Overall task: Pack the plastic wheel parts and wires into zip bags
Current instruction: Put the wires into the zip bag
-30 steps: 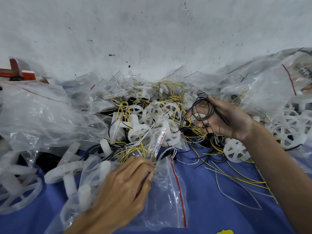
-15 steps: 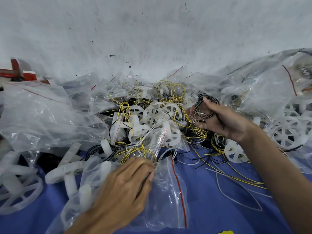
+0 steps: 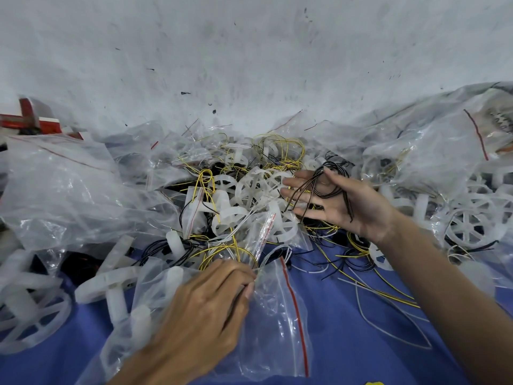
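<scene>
Two hands are in view, the left hand (image 3: 205, 309) and the right hand (image 3: 341, 202). The white wheel parts (image 3: 251, 187), clear zip bags (image 3: 280, 323) and loose wires (image 3: 323, 191) are each many, too tangled and overlapped for an exact count.

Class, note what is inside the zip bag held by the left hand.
Visible through the zip bag: white plastic wheel parts. The left hand covers the rest.

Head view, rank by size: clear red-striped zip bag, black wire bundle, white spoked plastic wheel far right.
Largest: clear red-striped zip bag, though it is nearest the camera.
Then: white spoked plastic wheel and black wire bundle, which look alike, so unranked.
</scene>
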A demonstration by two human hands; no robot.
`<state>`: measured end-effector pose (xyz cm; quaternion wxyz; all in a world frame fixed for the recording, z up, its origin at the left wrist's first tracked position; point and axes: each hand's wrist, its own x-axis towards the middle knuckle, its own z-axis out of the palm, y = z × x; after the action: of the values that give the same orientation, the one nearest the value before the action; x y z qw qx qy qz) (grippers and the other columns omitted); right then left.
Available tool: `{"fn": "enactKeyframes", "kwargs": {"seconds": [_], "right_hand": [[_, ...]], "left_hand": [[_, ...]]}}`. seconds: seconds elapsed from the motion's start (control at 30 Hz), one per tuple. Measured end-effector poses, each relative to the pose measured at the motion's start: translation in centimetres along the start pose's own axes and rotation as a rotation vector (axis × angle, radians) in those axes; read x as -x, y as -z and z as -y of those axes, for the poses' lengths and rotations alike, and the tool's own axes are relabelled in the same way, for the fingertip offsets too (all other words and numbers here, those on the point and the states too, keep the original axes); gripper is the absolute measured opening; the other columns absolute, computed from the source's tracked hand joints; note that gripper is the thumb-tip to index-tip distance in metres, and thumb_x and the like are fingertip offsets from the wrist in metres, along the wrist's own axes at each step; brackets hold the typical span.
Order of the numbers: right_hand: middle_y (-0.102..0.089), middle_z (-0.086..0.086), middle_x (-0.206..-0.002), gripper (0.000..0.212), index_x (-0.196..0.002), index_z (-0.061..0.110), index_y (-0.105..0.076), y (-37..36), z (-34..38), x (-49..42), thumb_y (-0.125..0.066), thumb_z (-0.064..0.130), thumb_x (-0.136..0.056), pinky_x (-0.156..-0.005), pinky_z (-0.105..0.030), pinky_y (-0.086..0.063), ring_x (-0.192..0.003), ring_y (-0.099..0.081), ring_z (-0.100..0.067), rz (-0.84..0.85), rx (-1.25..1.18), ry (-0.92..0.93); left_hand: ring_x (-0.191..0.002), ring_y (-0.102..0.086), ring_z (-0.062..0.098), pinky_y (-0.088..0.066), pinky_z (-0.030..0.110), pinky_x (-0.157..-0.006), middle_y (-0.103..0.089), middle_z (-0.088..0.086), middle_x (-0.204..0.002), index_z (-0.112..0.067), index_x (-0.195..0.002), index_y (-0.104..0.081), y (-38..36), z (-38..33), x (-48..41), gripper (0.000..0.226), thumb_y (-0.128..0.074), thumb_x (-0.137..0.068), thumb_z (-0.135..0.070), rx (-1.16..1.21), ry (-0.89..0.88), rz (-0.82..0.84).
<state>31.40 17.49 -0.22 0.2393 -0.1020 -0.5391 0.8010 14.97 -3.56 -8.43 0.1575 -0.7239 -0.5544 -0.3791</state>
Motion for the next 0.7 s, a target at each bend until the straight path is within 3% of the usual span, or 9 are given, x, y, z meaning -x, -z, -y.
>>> {"fn": "enactKeyframes", "kwargs": {"seconds": [0.1,0.2,0.27,0.33,0.4,0.47,0.53,0.6,0.7], "right_hand": [[-0.055,-0.018,-0.131,0.046,-0.129,0.001,-0.047,-0.1,-0.4,-0.3,-0.044,0.023,-0.088,-0.096,-0.047,-0.047,-0.122,-0.053,-0.029,-0.001,-0.115,0.021],[-0.064,-0.015,-0.117,0.040,-0.123,0.002,-0.052,-0.2,-0.4,-0.4,-0.044,0.014,-0.086,-0.091,-0.050,-0.050,-0.114,-0.059,-0.029,-0.041,-0.234,0.067],[-0.067,-0.011,-0.091,0.034,-0.116,0.002,-0.058,-0.4,-0.2,-0.2,-0.046,0.014,-0.085,-0.083,-0.050,-0.053,-0.090,-0.068,-0.026,-0.092,-0.266,0.086],[-0.056,-0.004,-0.071,0.033,-0.112,0.003,-0.059,-0.7,-0.1,0.3,-0.046,0.021,-0.087,-0.069,-0.040,-0.057,-0.061,-0.059,-0.015,-0.111,-0.232,0.033],[-0.046,0.000,-0.064,0.034,-0.107,0.004,-0.058,-0.9,-0.1,1.2,-0.045,0.027,-0.087,-0.041,-0.020,-0.047,-0.046,-0.041,-0.007,-0.079,-0.093,-0.131],[-0.042,0.002,-0.063,0.030,-0.102,0.006,-0.059,-1.0,-0.3,2.7,-0.049,0.029,-0.085,-0.032,-0.009,-0.024,-0.042,-0.029,-0.001,0.014,0.194,-0.334],[-0.044,0.005,-0.065,0.026,-0.099,0.009,-0.061,-1.5,-0.5,4.1,-0.051,0.028,-0.085,-0.035,-0.008,-0.017,-0.044,-0.025,0.001,0.181,0.506,-0.513],[-0.049,0.011,-0.067,0.021,-0.097,0.017,-0.064,-2.7,-0.8,5.2,-0.048,0.026,-0.087,-0.041,-0.010,-0.021,-0.047,-0.029,-0.001,0.371,0.821,-0.624],[-0.055,0.015,-0.068,0.023,-0.086,0.029,-0.065,-4.6,-2.2,6.1,-0.045,0.019,-0.092,-0.055,-0.021,-0.031,-0.057,-0.038,-0.002,0.530,1.077,-0.576]], "left_hand": [[-0.085,-0.057,0.007,-0.044,0.016,-0.077,-0.061,-0.008,-0.093,-0.013,-0.086,-0.063,0.0,0.0,0.0,0.017,-0.047,-0.092,-0.016,0.009,0.004,-0.006],[-0.085,-0.058,0.006,-0.045,0.018,-0.076,-0.061,-0.009,-0.093,-0.013,-0.088,-0.063,0.1,-0.1,0.0,0.019,-0.046,-0.093,-0.018,0.032,0.025,-0.021],[-0.086,-0.058,0.003,-0.046,0.020,-0.073,-0.061,-0.011,-0.093,-0.015,-0.089,-0.063,0.1,-0.1,0.0,0.020,-0.044,-0.093,-0.020,0.050,0.053,-0.035],[-0.087,-0.059,0.002,-0.046,0.021,-0.071,-0.061,-0.013,-0.093,-0.016,-0.089,-0.062,0.1,0.0,0.1,0.020,-0.043,-0.094,-0.021,0.064,0.082,-0.052],[-0.083,-0.060,0.002,-0.046,0.023,-0.067,-0.061,-0.015,-0.092,-0.018,-0.089,-0.060,0.2,0.0,0.1,0.019,-0.042,-0.094,-0.022,0.075,0.112,-0.066],[-0.076,-0.061,0.001,-0.045,0.024,-0.063,-0.063,-0.017,-0.089,-0.020,-0.090,-0.058,0.3,-0.1,0.1,0.017,-0.041,-0.093,-0.022,0.072,0.131,-0.069],[-0.065,-0.060,0.002,-0.045,0.023,-0.058,-0.064,-0.016,-0.079,-0.024,-0.092,-0.052,0.4,-0.1,0.1,0.013,-0.039,-0.094,-0.024,0.043,0.142,-0.063],[-0.055,-0.059,0.003,-0.045,0.025,-0.052,-0.063,-0.014,-0.068,-0.028,-0.093,-0.046,0.4,-0.2,0.1,0.011,-0.036,-0.095,-0.026,0.015,0.165,-0.049],[-0.051,-0.057,0.000,-0.043,0.025,-0.048,-0.063,-0.013,-0.063,-0.030,-0.095,-0.045,0.5,-0.2,0.2,0.011,-0.034,-0.095,-0.029,0.001,0.193,-0.045]]}}
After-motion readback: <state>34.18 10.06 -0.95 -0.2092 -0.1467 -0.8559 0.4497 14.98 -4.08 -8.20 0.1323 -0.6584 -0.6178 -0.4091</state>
